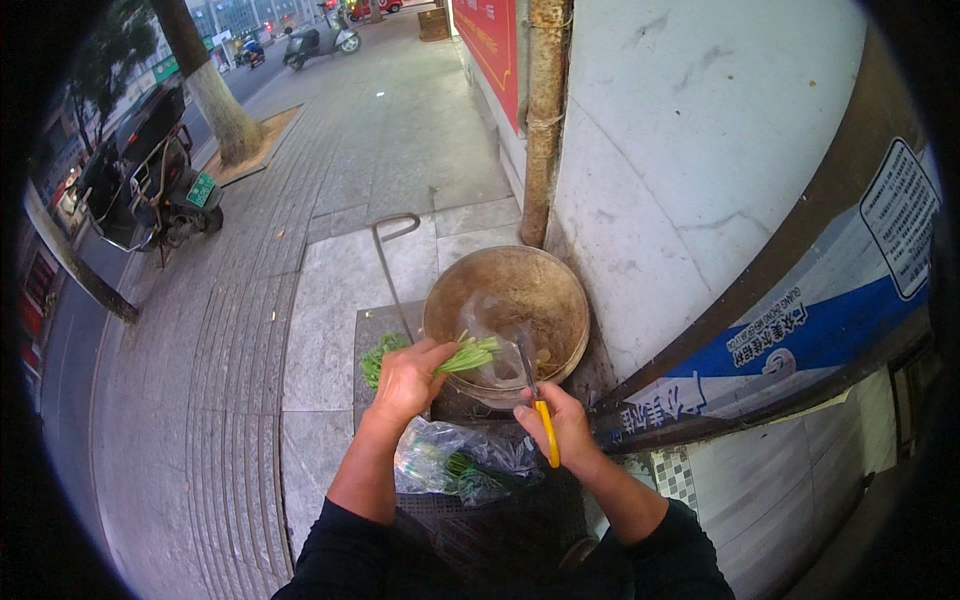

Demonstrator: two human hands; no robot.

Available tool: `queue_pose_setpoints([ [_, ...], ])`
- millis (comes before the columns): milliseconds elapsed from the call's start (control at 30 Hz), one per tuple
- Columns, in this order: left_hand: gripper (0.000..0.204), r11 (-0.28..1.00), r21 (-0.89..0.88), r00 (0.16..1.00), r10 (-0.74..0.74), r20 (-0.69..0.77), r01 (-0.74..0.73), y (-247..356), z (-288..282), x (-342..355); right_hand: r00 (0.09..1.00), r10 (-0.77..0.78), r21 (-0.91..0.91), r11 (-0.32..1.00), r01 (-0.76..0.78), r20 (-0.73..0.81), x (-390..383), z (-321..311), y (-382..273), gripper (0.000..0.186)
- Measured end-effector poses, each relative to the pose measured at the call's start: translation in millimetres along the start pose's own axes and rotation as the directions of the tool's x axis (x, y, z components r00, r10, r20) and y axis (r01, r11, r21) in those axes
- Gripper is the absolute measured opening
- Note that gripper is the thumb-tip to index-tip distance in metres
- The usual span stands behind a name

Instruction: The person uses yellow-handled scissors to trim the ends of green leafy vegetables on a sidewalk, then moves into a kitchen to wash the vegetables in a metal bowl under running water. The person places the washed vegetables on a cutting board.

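My left hand (408, 382) is closed around a bunch of leafy greens (466, 354). Pale green stems point right over the near rim of a round, stained bin (545, 268), while the leaves stick out on the hand's left. My right hand (562, 425) grips a pair of scissors (543, 425) with yellow handles. Their dark blades point up and away, just right of the stem ends and apart from them. A clear plastic film shows inside the bin with some scraps. Below my hands lies a clear plastic bag (425, 455) with more dark greens in it.
A bent metal rod (385, 262) with a hooked top stands left of the bin. Behind the bin, a rusty pipe (545, 120) runs up the white tiled wall (690, 150). Parked scooters (165, 190) and a tree trunk (215, 100) stand along the pavement at left.
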State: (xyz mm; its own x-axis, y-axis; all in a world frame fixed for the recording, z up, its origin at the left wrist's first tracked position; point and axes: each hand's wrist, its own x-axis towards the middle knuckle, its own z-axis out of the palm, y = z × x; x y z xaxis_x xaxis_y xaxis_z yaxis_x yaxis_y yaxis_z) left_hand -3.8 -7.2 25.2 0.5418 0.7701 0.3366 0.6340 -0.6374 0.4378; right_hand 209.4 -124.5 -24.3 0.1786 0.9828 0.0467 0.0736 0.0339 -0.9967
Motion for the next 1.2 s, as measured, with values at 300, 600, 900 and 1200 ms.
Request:
queue_pose_setpoints([
  [300, 0.034, 0.714, -0.575, 0.850, -0.524, -0.058, 0.400, -11.9, -57.2, -17.1, 0.973, 0.230, 0.054, 0.972, -0.229, -0.002, -1.1, -0.4, 3.5, 0.020],
  [600, 0.011, 0.474, -0.335, 0.475, -0.876, -0.085, 0.815, -118.8, -67.9, -220.1, 0.926, 0.375, -0.073, 0.925, -0.372, 0.040, -16.7, 21.2, 28.0, 0.023],
  [900, 0.032, 0.135, -0.152, 0.147, -0.987, 0.070, 0.979, -168.1, 76.2, -424.6, 0.893, 0.409, -0.201, 0.906, -0.373, 0.188, -30.8, 59.8, 38.5, 0.027],
  [1200, 0.057, 0.284, 0.092, 0.265, -0.947, 0.181, 0.954, -182.9, 123.9, -394.5, 0.873, 0.369, -0.317, 0.909, -0.269, 0.317, -52.0, 97.0, 40.2, 0.033],
])
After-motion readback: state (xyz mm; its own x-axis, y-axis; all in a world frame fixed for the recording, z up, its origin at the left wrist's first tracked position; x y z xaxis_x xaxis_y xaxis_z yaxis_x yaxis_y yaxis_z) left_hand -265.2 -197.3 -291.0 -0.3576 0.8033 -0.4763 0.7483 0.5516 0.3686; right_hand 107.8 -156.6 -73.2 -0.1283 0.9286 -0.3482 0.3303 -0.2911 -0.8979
